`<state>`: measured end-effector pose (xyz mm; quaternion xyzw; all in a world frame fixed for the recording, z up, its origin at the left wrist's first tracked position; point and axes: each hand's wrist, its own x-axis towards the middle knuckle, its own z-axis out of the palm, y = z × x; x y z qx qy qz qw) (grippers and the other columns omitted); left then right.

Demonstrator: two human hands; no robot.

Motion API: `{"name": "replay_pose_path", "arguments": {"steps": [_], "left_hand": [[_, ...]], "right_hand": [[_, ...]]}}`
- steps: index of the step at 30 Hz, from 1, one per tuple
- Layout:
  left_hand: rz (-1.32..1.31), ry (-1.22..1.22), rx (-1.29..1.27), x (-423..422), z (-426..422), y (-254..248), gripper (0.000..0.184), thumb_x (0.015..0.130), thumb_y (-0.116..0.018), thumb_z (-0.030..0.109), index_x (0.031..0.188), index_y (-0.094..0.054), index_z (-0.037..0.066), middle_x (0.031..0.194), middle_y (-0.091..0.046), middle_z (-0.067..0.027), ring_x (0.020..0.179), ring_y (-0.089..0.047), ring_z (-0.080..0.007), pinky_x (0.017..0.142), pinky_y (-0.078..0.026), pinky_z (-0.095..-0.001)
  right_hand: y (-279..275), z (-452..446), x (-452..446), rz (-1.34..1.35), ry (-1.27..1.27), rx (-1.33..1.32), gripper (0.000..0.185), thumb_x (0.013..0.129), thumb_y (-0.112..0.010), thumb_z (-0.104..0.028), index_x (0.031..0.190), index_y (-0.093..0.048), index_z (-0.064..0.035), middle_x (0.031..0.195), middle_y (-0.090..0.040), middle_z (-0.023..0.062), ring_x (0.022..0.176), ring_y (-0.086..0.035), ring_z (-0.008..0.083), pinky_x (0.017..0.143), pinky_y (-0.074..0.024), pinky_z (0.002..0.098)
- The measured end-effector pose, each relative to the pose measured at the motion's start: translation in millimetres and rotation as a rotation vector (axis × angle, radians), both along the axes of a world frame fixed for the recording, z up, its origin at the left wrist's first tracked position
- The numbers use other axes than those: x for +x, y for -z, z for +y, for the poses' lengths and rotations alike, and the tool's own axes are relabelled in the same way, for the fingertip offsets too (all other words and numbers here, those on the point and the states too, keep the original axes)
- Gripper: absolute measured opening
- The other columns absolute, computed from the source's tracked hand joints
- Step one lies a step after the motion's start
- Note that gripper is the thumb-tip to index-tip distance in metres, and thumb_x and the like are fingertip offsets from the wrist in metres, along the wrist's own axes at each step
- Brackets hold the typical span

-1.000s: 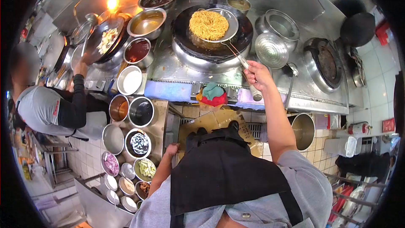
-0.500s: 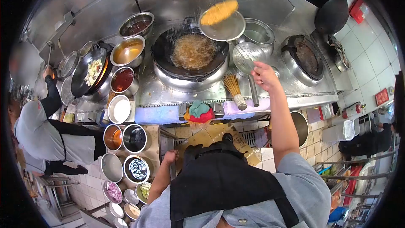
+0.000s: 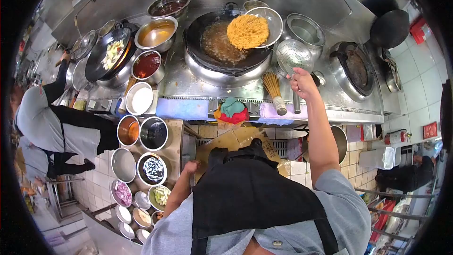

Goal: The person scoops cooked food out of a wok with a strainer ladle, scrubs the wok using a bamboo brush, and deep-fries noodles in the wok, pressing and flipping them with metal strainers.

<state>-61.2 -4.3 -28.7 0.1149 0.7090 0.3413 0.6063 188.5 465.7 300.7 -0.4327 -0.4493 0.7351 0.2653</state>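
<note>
My right hand grips the handle of a round strainer, held out over the right side of a black wok. A disc of golden noodles lies partly on the strainer and reaches past its left rim, above the wok. Bubbling brown oil shows in the wok. My left hand is low at the right edge of the side counter; its fingers are loosely curled and small in view, and any contact with the edge is unclear.
A perforated ladle and a bamboo brush lie right of the wok. Bowls of sauce stand left. Further left, a co-worker stands near a wok of food. Another wok sits at the right.
The strainer has come down and left over the wok. The noodles, tilted up above it half a second ago, now lie flatter with their darker side showing. The view has shifted slightly.
</note>
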Motion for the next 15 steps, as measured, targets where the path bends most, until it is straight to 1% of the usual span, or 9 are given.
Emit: {"name": "replay_pose_path", "arguments": {"steps": [2, 5, 6, 8, 9, 11, 12, 14, 15], "left_hand": [[0.023, -0.064, -0.098, 2, 16, -56, 0.024, 0.082, -0.049, 0.023, 0.089, -0.056, 0.001, 0.069, -0.056, -0.0051, 0.054, -0.049, -0.0134, 0.047, -0.039, -0.0275], [0.055, -0.044, -0.074, -3, 14, -42, 0.025, 0.083, -0.048, 0.023, 0.089, -0.056, 0.001, 0.071, -0.057, -0.006, 0.055, -0.05, -0.0139, 0.049, -0.041, -0.0281], [0.053, -0.05, -0.079, -3, 11, -42, 0.025, 0.083, -0.048, 0.023, 0.089, -0.056, 0.001, 0.071, -0.057, -0.006, 0.055, -0.05, -0.0139, 0.049, -0.041, -0.0281], [0.094, -0.034, -0.098, -3, 10, -42, 0.026, 0.083, -0.048, 0.022, 0.091, -0.056, -0.001, 0.071, -0.058, -0.0063, 0.056, -0.051, -0.0149, 0.05, -0.043, -0.028], [0.091, -0.033, -0.102, -4, 3, -28, 0.026, 0.083, -0.048, 0.022, 0.091, -0.056, -0.001, 0.071, -0.058, -0.0063, 0.056, -0.051, -0.0149, 0.05, -0.043, -0.028], [0.287, 0.224, 0.07, -9, -15, 12, 0.026, 0.082, -0.05, 0.023, 0.093, -0.057, 0.0, 0.073, -0.059, -0.0064, 0.058, -0.054, -0.0162, 0.052, -0.044, -0.0291], [0.353, 0.306, 0.127, -8, -18, 10, 0.027, 0.082, -0.05, 0.023, 0.094, -0.057, 0.0, 0.073, -0.06, -0.0065, 0.059, -0.054, -0.0166, 0.053, -0.044, -0.0295], [0.353, 0.402, 0.058, -8, -21, 8, 0.025, 0.082, -0.048, 0.023, 0.093, -0.057, 0.002, 0.078, -0.06, -0.0076, 0.064, -0.057, -0.0196, 0.056, -0.046, -0.0315], [0.353, 0.447, 0.024, -8, -20, 1, 0.024, 0.082, -0.047, 0.023, 0.093, -0.058, 0.004, 0.08, -0.06, -0.0082, 0.066, -0.058, -0.021, 0.057, -0.046, -0.0325]], "right_hand": [[3, -1, -9, -0.009, -0.004, -0.034, 0.038, 0.08, -0.038, 0.004, 0.117, -0.032, -0.0031, 0.083, -0.051, 0.0114, 0.047, -0.033, 0.0063, 0.036, -0.0276, 0.019], [16, 1, -19, -0.269, -0.03, 0.217, 0.036, 0.08, -0.04, 0.001, 0.116, -0.034, -0.0023, 0.087, -0.054, 0.015, 0.052, -0.046, 0.0159, 0.043, -0.039, 0.0274], [21, 0, -23, -0.27, -0.037, 0.214, 0.036, 0.08, -0.04, 0.001, 0.116, -0.034, -0.0023, 0.087, -0.054, 0.015, 0.052, -0.046, 0.0159, 0.043, -0.039, 0.0274], [32, 1, -29, -0.767, 0.011, 1.196, 0.034, 0.081, -0.042, -0.003, 0.115, -0.037, -0.0016, 0.093, -0.055, 0.019, 0.07, -0.056, 0.0297, 0.063, -0.0451, 0.0367], [23, -6, -32, -0.77, 0.008, 1.192, 0.034, 0.081, -0.042, -0.003, 0.115, -0.037, -0.0016, 0.093, -0.055, 0.019, 0.07, -0.056, 0.0297, 0.063, -0.0451, 0.0367], [-4, -25, -43, -0.773, 0.038, 1.057, 0.032, 0.081, -0.043, -0.005, 0.112, -0.04, -0.0015, 0.1, -0.054, 0.0216, 0.091, -0.054, 0.0375, 0.081, -0.0399, 0.039], [-1, -28, -43, -0.775, 0.034, 1.052, 0.032, 0.081, -0.043, -0.005, 0.112, -0.04, -0.0015, 0.1, -0.054, 0.0216, 0.091, -0.054, 0.0375, 0.081, -0.0399, 0.039], [5, -32, -43, -0.595, 0.085, 0.837, 0.03, 0.082, -0.041, -0.003, 0.111, -0.039, -0.0029, 0.093, -0.056, 0.0186, 0.072, -0.056, 0.0306, 0.064, -0.0444, 0.0359], [2, -39, -45, -0.596, 0.081, 0.836, 0.03, 0.082, -0.041, -0.003, 0.111, -0.039, -0.0029, 0.093, -0.056, 0.0186, 0.072, -0.056, 0.0306, 0.064, -0.0444, 0.0359]]}}
